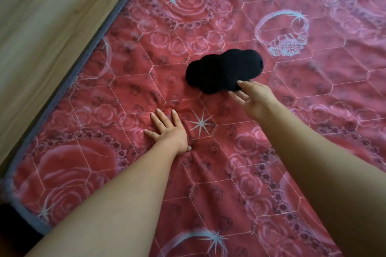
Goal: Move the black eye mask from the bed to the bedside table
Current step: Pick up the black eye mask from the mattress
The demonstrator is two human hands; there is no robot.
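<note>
right hand is reaching the mask on the bed, fingers spread, touching its near edge; left hand is pressing flat, fingers spread; advise pinching the edge firmly before lifting.

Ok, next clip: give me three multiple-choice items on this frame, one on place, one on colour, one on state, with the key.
1. Where does the eye mask lie?
A. on the floor
B. on the quilt
C. in the left hand

2. What is the quilt's main colour?
A. red
B. green
C. white

3. What is the right hand doing?
A. clenched in a fist away from the mask
B. holding the mask up in the air
C. open, fingertips at the mask's near edge

Key: 1 B, the mask rests flat on the quilted bedcover. 2 A, the cover is red with pale rose and ring prints. 3 C, the fingers are spread at the mask's near edge with no grip closed; the left hand presses flat on the quilt.
</note>
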